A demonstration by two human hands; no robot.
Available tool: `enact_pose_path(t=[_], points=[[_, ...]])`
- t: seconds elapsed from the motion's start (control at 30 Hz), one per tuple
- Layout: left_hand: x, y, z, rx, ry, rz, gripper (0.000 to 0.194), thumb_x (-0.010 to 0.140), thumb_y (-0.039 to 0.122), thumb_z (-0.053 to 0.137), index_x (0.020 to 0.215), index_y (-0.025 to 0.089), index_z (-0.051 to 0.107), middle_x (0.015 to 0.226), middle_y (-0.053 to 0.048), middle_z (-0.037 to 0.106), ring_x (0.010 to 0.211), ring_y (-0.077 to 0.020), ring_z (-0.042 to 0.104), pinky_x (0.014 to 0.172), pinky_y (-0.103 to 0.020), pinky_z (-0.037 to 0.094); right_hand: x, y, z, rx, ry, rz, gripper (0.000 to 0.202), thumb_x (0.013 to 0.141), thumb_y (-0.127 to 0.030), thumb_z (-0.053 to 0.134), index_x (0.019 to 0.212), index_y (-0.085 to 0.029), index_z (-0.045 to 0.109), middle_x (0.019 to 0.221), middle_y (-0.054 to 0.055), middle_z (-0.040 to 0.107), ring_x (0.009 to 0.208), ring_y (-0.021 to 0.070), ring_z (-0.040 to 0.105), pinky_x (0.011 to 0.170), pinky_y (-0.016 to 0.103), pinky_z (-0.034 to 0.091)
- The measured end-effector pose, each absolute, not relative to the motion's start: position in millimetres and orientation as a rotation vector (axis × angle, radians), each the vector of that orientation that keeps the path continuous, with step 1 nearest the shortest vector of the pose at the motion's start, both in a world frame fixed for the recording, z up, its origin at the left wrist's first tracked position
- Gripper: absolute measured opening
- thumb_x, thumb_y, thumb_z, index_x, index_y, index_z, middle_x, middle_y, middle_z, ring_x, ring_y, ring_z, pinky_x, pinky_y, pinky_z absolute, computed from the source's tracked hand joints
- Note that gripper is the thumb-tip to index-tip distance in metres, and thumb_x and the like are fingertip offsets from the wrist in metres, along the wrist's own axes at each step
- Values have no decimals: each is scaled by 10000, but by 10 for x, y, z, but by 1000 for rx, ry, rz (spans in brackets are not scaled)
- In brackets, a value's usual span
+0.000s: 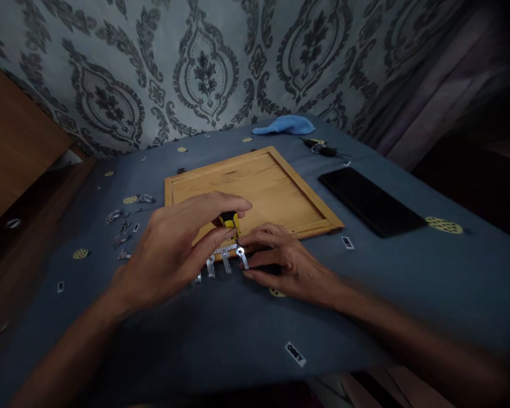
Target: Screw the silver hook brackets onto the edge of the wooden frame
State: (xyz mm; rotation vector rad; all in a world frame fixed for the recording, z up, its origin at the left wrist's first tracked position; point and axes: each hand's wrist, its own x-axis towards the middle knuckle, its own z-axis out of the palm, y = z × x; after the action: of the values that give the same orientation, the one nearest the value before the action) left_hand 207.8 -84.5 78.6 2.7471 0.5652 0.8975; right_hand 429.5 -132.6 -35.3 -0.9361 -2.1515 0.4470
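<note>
A light wooden framed board point(242, 181) lies flat on the table. My left hand point(174, 243) is closed around the yellow and black handle of a screwdriver point(229, 221), whose tip points down at the board's near edge. Under the tip is a shiny metal clip point(242, 256), which the fingers of my right hand point(284, 258) pinch from the right. More metal clips point(225, 262) stand in a row along that edge, left of the pinched one, and stick out toward me.
Loose metal clips and small parts point(121, 226) lie left of the board. A black phone point(369, 201) is at the right, with a dark cord-like item point(321, 148) and a blue cloth point(287, 124) behind it. Patterned wall covering point(204, 68) rises behind the blue tablecloth point(187, 345).
</note>
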Motion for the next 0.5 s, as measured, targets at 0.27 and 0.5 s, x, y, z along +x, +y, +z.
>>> enact_pose_path(t=[0.27, 0.5], points=[[2051, -864, 777, 2545, 682, 1086, 257, 938, 153, 688, 1179, 242, 689, 1102, -6, 765, 969, -157, 732, 880, -278, 598, 4297, -1329, -362, -928, -2139, 454, 62, 918, -256, 756, 952, -229, 800, 1171, 83, 748, 1050, 256, 635, 887, 453, 509], [2087, -873, 755, 2668, 699, 1046, 224, 945, 192, 684, 1162, 246, 681, 1091, -13, 773, 824, -141, 738, 785, -264, 611, 4293, -1337, -363, -935, -2141, 451, 75, 918, -247, 753, 961, -217, 807, 1171, 94, 748, 1065, 258, 633, 900, 445, 512]])
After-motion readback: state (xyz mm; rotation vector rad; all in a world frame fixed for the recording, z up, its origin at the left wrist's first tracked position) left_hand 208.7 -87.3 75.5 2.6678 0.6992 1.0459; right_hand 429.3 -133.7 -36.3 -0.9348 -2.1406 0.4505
